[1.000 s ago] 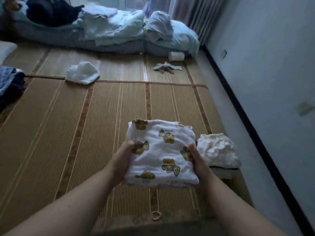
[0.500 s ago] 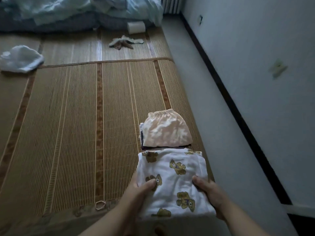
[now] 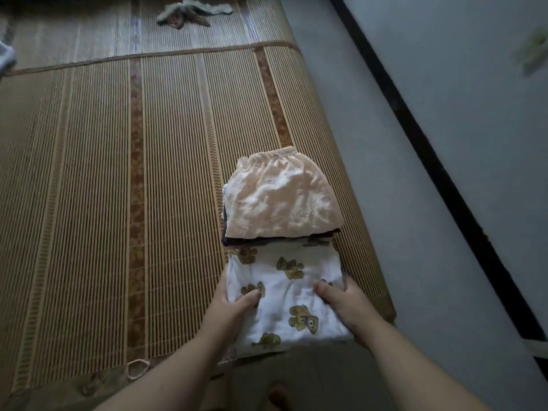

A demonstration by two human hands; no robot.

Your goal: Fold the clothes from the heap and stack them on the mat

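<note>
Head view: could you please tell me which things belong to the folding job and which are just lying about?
Job: folded white bear-print cloth, gripped by left hand and right hand; folded peach crinkled garment beyond it; striped woven straw mat.
Lying about: crumpled grey-brown rag on the far mat; small pale elastic loop at the near edge.
</note>
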